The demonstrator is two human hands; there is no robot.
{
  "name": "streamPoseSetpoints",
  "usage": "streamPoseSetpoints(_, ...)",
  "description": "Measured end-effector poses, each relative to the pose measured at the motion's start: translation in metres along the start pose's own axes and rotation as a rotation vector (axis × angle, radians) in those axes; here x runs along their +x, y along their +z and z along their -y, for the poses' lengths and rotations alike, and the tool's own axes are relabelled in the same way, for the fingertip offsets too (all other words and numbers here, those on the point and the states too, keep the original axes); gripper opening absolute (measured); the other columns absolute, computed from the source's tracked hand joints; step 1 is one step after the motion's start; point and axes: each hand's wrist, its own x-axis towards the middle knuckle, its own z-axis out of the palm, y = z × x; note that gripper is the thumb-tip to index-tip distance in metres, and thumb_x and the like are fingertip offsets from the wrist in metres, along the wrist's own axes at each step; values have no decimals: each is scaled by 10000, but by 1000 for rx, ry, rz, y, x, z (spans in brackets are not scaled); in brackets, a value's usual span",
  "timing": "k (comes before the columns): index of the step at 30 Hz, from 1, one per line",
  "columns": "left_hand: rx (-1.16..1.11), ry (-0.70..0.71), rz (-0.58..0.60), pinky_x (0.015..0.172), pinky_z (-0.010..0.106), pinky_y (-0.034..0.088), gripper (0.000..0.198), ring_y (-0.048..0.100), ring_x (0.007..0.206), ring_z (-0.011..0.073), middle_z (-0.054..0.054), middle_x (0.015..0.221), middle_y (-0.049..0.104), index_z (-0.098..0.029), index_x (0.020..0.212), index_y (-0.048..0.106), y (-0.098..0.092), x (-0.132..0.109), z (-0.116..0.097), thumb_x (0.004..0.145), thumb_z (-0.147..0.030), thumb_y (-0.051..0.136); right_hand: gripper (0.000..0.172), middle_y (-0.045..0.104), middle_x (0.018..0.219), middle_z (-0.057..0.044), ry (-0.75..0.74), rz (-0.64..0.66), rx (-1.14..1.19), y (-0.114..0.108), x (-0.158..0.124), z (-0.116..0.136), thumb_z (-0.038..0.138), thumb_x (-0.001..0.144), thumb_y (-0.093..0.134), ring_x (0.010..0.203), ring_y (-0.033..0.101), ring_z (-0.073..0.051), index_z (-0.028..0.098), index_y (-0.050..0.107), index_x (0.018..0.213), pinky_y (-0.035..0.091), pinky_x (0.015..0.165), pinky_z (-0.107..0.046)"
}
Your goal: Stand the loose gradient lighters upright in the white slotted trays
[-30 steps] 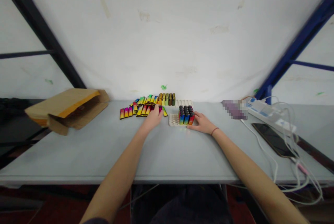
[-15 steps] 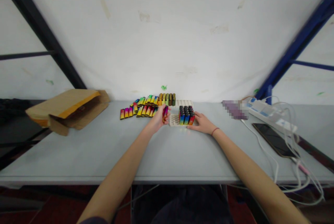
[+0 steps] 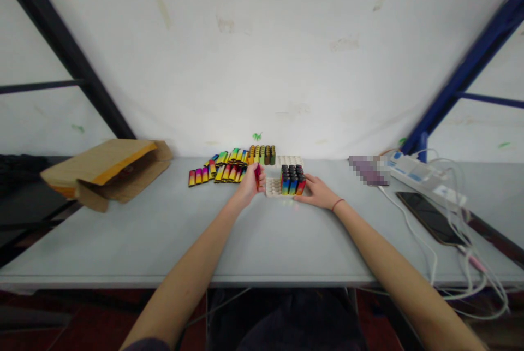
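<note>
My left hand [image 3: 248,187] is closed round a rainbow-coloured lighter [image 3: 257,174], held upright just left of a white slotted tray [image 3: 272,189]. Several lighters [image 3: 292,179] stand in the tray's right part, black caps up. My right hand [image 3: 317,192] rests against the tray's right side, fingers on it. A loose pile of lighters [image 3: 223,170] lies on the grey table [image 3: 262,233] to the left. A row of upright lighters [image 3: 262,155] stands behind, beside a second white tray [image 3: 289,160].
An open cardboard box [image 3: 107,170] lies on its side at the table's left. On the right are a power strip [image 3: 413,171], a dark phone [image 3: 429,219] and tangled white cables [image 3: 462,263]. A white wall rises behind the table.
My left hand has picked a lighter out of the loose pile and carried it right, up to the tray's left edge. My right hand has stayed on the tray.
</note>
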Motion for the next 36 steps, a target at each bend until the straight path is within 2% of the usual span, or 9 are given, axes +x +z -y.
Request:
streamPoseSetpoints(5, -31, 142, -71, 382, 143, 243, 179, 313, 414, 73, -91, 568, 358, -220, 780, 425, 3, 3, -2, 910, -334, 471, 772, 582, 1430, -195, 3, -9, 3, 1, 0, -2, 727, 868, 628, 1298, 564, -371, 159, 599, 1389, 448, 1120, -516)
streamPoseSetpoints(12, -15, 222, -181, 377, 139, 232, 143, 307, 417, 72, -93, 578, 350, -223, 790, 420, 5, 4, 1, 902, -310, 431, 786, 585, 1421, -195, -13, -11, 11, 3, 0, -4, 756, 874, 591, 1279, 571, -376, 167, 595, 1394, 453, 1107, -534)
streamPoseSetpoints(18, -5, 230, -160, 384, 146, 233, 225, 311, 417, 69, -99, 572, 346, -227, 794, 419, 3, 6, 4, 895, -406, 511, 794, 582, 1417, -200, -6, -12, 1, 2, 0, -3, 751, 873, 598, 1270, 577, -373, 153, 590, 1395, 456, 1108, -528)
streamPoseSetpoints(23, 19, 213, -95, 391, 143, 231, 273, 313, 425, 66, -98, 572, 355, -223, 790, 426, 0, 9, 8, 885, -445, 554, 774, 592, 1397, -209, -8, -6, 2, 1, 0, 0, 736, 881, 600, 1262, 582, -373, 136, 604, 1371, 461, 1104, -523)
streamPoseSetpoints(29, 8, 352, -116, 419, 137, 296, 285, 371, 468, 68, -88, 617, 391, -226, 819, 430, -2, 11, 10, 893, -442, 600, 736, 593, 1405, -191, -15, -10, 13, 1, 1, -2, 719, 882, 612, 1252, 591, -364, 169, 606, 1370, 466, 1097, -528)
streamPoseSetpoints(33, 39, 371, -120, 440, 151, 346, 334, 405, 490, 75, -82, 652, 425, -233, 900, 460, -5, 14, 17, 918, -532, 607, 750, 601, 1393, -189, -11, -12, 8, 0, 0, 0, 728, 877, 613, 1265, 585, -360, 166, 604, 1374, 467, 1100, -511)
streamPoseSetpoints(36, 166, 392, -142, 485, 178, 409, 321, 443, 524, 91, -75, 696, 467, -244, 1023, 477, -8, 17, 25, 932, -522, 610, 752, 597, 1403, -190, -6, -11, 5, -1, 0, 2, 723, 880, 613, 1276, 579, -361, 161, 598, 1379, 460, 1108, -512)
